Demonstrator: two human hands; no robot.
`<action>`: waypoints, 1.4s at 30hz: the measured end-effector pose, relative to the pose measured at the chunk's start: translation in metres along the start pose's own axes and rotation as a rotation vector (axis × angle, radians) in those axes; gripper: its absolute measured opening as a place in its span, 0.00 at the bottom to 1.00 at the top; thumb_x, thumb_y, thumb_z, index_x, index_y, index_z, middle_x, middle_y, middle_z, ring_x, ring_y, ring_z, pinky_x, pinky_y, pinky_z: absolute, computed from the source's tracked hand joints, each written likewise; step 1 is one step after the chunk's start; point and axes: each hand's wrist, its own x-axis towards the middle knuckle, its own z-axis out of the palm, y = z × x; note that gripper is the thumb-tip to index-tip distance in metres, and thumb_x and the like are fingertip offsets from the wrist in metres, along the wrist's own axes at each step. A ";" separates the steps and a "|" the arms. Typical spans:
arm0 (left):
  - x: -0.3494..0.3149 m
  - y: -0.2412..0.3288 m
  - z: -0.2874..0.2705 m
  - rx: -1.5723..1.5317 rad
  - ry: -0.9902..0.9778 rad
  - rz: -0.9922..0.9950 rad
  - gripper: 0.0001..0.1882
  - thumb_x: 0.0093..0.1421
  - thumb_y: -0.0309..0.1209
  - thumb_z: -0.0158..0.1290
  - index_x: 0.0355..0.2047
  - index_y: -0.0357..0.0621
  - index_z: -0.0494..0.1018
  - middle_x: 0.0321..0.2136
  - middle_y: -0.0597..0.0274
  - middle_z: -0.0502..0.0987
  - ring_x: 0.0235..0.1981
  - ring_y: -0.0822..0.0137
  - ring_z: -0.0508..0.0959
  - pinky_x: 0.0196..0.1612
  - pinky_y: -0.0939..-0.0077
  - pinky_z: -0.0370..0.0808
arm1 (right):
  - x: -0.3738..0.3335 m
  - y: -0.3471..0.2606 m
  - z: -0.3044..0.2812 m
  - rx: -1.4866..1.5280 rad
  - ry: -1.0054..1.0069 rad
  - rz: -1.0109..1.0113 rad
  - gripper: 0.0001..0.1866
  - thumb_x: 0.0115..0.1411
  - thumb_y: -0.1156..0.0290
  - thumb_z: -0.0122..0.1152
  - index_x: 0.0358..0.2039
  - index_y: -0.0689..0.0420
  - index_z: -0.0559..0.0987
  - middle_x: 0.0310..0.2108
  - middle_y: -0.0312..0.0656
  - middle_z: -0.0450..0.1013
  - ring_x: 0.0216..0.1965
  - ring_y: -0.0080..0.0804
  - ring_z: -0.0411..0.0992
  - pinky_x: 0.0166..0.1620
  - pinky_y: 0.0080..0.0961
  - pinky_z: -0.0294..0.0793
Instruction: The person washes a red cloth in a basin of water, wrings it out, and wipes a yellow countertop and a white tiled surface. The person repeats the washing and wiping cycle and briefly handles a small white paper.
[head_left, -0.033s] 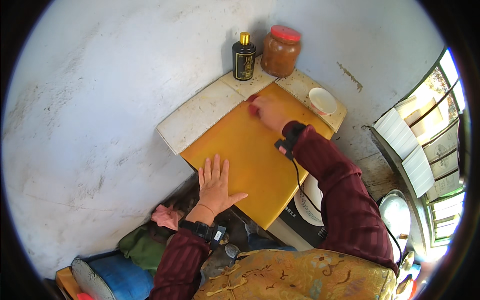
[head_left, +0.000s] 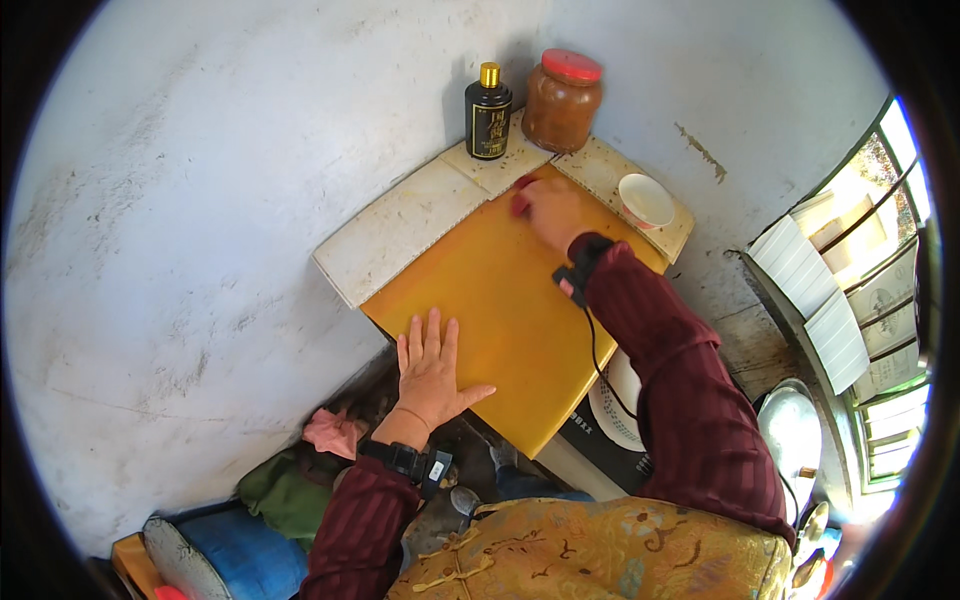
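My left hand (head_left: 430, 376) lies flat with fingers spread on the near left part of a glossy yellow board (head_left: 490, 310). At the board's far corner, my right hand (head_left: 556, 214) is closed around a small dark-red thing (head_left: 522, 197), pressed to the surface. Blur and the fingers hide whether it is a cloth or a sponge. A white bowl (head_left: 647, 200) sits on the tiled ledge to the right of that hand. Beyond it, a black bottle with a gold cap (head_left: 488, 115) and a brown jar with a red lid (head_left: 563, 100) stand upright.
White tiles (head_left: 400, 235) edge the board along the walls. A white perforated basket (head_left: 618, 400) is partly under my right arm. Below left lie a green cloth (head_left: 290, 492), a pink cloth (head_left: 333, 433) and a blue drum-like container (head_left: 235, 555). A silvery metal lid (head_left: 790, 430) is at the right.
My right hand has moved slightly right and away from me along the board's far edge, carrying the red thing. My left hand has stayed in place.
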 end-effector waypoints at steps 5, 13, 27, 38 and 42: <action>0.001 0.000 0.001 0.002 -0.028 -0.010 0.61 0.48 0.64 0.61 0.71 0.41 0.48 0.72 0.43 0.42 0.72 0.39 0.41 0.69 0.39 0.39 | 0.009 0.038 0.013 0.007 0.165 0.150 0.12 0.57 0.72 0.56 0.40 0.47 0.83 0.44 0.40 0.77 0.49 0.47 0.70 0.51 0.39 0.72; 0.002 -0.002 0.002 0.026 -0.011 0.000 0.61 0.48 0.66 0.60 0.71 0.41 0.48 0.72 0.44 0.43 0.72 0.39 0.41 0.70 0.40 0.38 | 0.025 0.040 0.022 -0.061 0.089 0.193 0.13 0.59 0.68 0.52 0.41 0.52 0.82 0.46 0.41 0.77 0.52 0.48 0.70 0.52 0.42 0.72; 0.001 0.001 -0.001 0.021 -0.015 -0.013 0.60 0.48 0.64 0.61 0.70 0.41 0.49 0.72 0.44 0.43 0.72 0.40 0.40 0.70 0.40 0.37 | 0.015 0.001 0.014 0.025 -0.014 0.081 0.14 0.59 0.68 0.53 0.43 0.46 0.83 0.44 0.35 0.77 0.49 0.45 0.72 0.48 0.40 0.73; 0.003 -0.001 0.002 0.037 -0.004 0.010 0.61 0.48 0.66 0.59 0.71 0.40 0.48 0.72 0.45 0.42 0.73 0.41 0.39 0.70 0.41 0.36 | -0.011 -0.002 0.005 0.212 0.136 -0.044 0.09 0.55 0.71 0.56 0.35 0.50 0.82 0.43 0.36 0.76 0.48 0.42 0.70 0.49 0.40 0.69; 0.004 -0.002 0.002 0.059 -0.026 0.003 0.61 0.48 0.65 0.60 0.71 0.41 0.46 0.72 0.44 0.42 0.72 0.40 0.39 0.70 0.40 0.36 | 0.030 0.033 0.011 -0.049 0.092 0.206 0.12 0.59 0.70 0.51 0.40 0.50 0.82 0.47 0.37 0.75 0.53 0.43 0.67 0.52 0.52 0.66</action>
